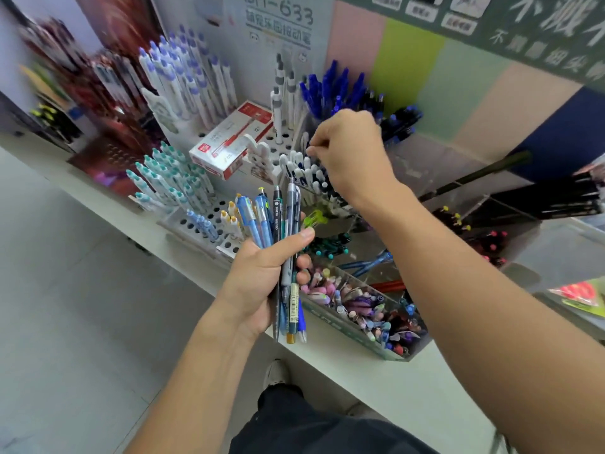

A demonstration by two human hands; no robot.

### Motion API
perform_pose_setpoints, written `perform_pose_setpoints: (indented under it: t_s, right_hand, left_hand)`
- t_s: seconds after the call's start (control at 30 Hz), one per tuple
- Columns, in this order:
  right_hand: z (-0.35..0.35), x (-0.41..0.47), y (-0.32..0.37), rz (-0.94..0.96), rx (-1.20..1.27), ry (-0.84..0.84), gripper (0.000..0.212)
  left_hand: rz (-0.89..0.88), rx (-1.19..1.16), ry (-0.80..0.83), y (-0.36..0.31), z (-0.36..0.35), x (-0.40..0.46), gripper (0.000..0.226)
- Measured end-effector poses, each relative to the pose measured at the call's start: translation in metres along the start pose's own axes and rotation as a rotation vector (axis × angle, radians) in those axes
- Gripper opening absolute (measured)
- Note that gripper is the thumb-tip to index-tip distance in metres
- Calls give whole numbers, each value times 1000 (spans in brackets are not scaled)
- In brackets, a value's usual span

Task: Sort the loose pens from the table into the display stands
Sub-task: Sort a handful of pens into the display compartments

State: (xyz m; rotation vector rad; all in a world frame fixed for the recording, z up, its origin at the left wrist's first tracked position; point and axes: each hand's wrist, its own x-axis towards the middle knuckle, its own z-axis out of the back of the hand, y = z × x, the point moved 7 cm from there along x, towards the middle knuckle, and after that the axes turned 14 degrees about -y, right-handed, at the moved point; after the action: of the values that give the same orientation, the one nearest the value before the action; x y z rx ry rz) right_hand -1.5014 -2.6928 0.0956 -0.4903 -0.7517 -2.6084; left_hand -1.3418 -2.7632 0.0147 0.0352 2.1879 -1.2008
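My left hand (262, 280) grips a bundle of several loose pens (281, 231), blue, black and grey, held upright in front of the shelf. My right hand (350, 152) reaches over a clear stand of white and dark blue pens (307, 175); its fingertips pinch the top of one pen there. Whether that pen sits fully in the stand is hidden by the hand. Perforated white display stands (209, 217) hold teal-capped pens (167, 178) and purple-capped pens (183, 77).
A red and white pen box (229, 142) lies on a stand at the back. A clear bin of pastel pens (363, 309) stands at the shelf's front edge (327, 352). Blue pens (334, 86) fill a cup behind my right hand. Dark pens lie at the right.
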Motion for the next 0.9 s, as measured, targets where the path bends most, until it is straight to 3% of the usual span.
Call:
perform_pose_setpoints:
  t_s: [0.07,0.13,0.27,0.37,0.5,0.6,0.67,0.8,0.9]
  right_hand:
    - [-7,-11,7,76,-155,41,24]
    - [-5,-22,9,114,-215,-3,21]
    - [12,-34,-6,-42,-257,-91,19]
    - [8,-33,2,-19,57,8,20]
    - [51,-45,-2,-110,260,-111,20]
    - [54,-81,-24,-343,380,172,26]
    - [49,-104,-36,-477,544,248,20]
    - [53,-125,-64,-765,897,163,9]
    - [73,-132,-82,-835,1064,-5,15]
  left_hand:
    - [-8,0,2,0,1,0,37]
    - [-25,1,1,-1,3,0,39]
    - [-37,17,7,-2,5,0,40]
    - [-24,38,32,1,3,-2,35]
    - [-4,87,135,9,-6,-5,31]
    - [-6,185,237,16,-19,-12,25]
    - [6,235,287,22,-31,-17,23]
    - [32,178,222,33,-49,-19,25]
    - [94,69,154,40,-54,-15,22]
